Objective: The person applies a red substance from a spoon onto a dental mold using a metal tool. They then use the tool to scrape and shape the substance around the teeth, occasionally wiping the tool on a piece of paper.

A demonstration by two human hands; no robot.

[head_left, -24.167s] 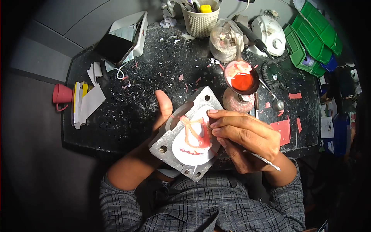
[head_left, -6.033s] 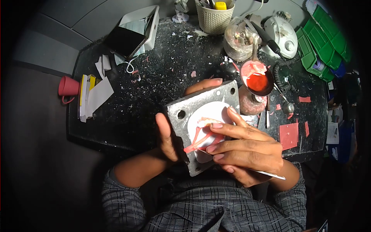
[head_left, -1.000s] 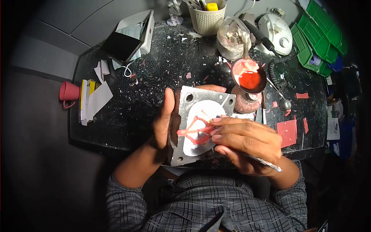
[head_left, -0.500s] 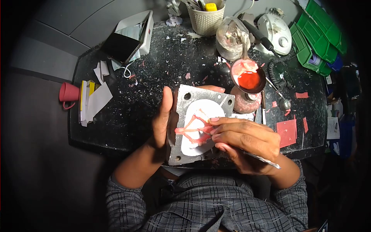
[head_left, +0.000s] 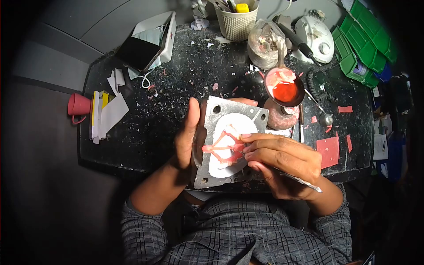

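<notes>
My left hand is closed around the left side of a grey metal dental flask half, thumb up along its edge and fingertips showing behind the top. White plaster fills the flask's middle. Pink wax strips lie across the plaster in a branching shape. My right hand pinches a thin metal wax carver, whose handle sticks out below the palm. The carver's tip is at the wax's right side, partly hidden by my fingers.
A ladle of melted red wax sits above a round burner, close behind my right hand. Pink wax sheets lie to the right. Beyond are a plastic jar, a white device and green bins. A pink mug stands left.
The flask and both hands have shifted very slightly to the right. My grips on the flask and the wax carver look the same.
</notes>
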